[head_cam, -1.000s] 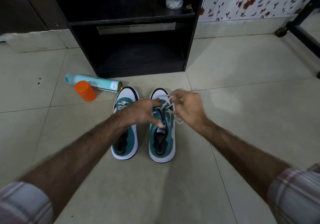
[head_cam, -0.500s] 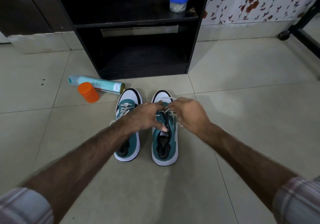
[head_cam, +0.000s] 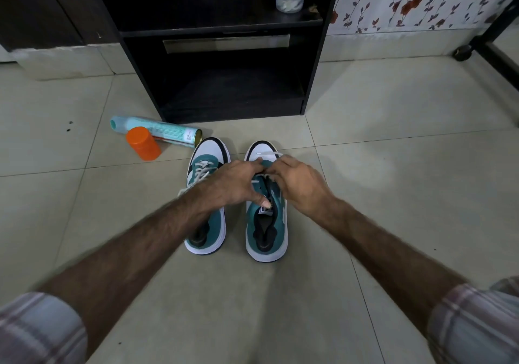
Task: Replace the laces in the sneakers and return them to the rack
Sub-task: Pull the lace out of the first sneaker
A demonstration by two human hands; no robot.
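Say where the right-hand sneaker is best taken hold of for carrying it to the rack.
Probably by the heel collar of the right-hand sneaker, coming from above and from the person's side: its opening faces up, the heel points toward the person, and that end lies bare, while both hands and the lace crowd the toe end.

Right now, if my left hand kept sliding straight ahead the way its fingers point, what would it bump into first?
Most likely your right hand. The left hand lies across the right sneaker, fingers aimed rightward at the lace, and the two hands' fingertips already look nearly touching there. From one view, the gap between them is hard to judge.
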